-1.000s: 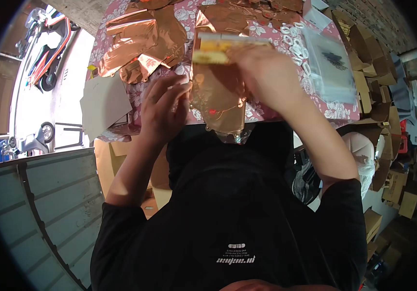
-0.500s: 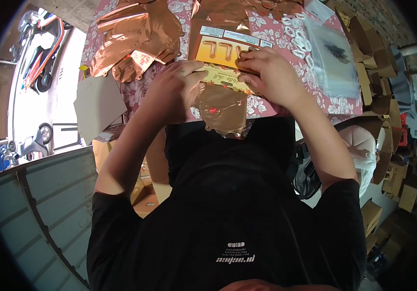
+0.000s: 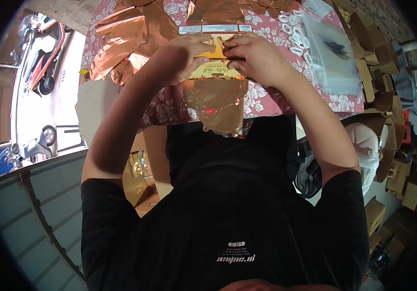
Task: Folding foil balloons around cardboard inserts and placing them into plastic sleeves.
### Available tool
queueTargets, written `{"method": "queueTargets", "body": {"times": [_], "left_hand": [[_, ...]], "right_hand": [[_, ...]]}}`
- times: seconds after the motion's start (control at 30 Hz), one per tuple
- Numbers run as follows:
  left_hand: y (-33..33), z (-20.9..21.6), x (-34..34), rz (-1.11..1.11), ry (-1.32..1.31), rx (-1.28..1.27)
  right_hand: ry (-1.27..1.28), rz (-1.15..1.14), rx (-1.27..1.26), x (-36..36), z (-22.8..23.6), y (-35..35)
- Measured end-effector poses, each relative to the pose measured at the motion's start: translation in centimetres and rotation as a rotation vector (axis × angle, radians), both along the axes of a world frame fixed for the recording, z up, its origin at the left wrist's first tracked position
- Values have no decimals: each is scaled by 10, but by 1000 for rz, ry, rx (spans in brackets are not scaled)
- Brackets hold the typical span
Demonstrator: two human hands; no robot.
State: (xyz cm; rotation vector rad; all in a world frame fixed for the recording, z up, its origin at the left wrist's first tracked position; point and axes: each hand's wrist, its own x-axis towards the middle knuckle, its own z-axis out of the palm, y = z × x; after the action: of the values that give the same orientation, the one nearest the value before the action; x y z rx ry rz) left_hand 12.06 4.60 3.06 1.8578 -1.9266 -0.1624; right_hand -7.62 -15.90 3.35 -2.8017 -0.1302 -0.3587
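Note:
A yellow-orange printed header card (image 3: 218,69) with pictures of letter balloons lies at the table's near side, creased across its middle. Below it hangs a clear bag (image 3: 218,104) of folded copper foil balloon, with a small red piece and a thin cord visible; its lower end reaches past the table edge. My left hand (image 3: 189,56) grips the card's left part, fingers on the upper half and thumb near the crease. Bent fingers of my right hand (image 3: 257,58) pinch the card's right part near the crease. Both hands partly cover the card.
Copper foil balloons (image 3: 121,41) are heaped on the flowered tablecloth (image 3: 266,99) at left. White ring-shaped coils (image 3: 295,36) and a stack of clear bags (image 3: 334,63) lie at right. Cardboard boxes (image 3: 373,48) stand beyond; a grey-white board (image 3: 97,106) sits by the left edge.
The card and bag have shifted slightly left. Both hands have moved up and left along the card, and my left fingers now cover more of its upper half.

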Motion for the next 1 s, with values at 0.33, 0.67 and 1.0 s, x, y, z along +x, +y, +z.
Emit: {"method": "queueTargets", "body": {"times": [0.33, 0.67, 1.0], "left_hand": [[-14, -1, 14, 21, -29, 38], [-21, 5, 18, 19, -33, 152], [-35, 4, 43, -83, -16, 94]], "right_hand": [[-116, 69, 185, -57, 20, 31], [110, 65, 42, -91, 3, 76], [-113, -199, 620, -54, 18, 49]]}}
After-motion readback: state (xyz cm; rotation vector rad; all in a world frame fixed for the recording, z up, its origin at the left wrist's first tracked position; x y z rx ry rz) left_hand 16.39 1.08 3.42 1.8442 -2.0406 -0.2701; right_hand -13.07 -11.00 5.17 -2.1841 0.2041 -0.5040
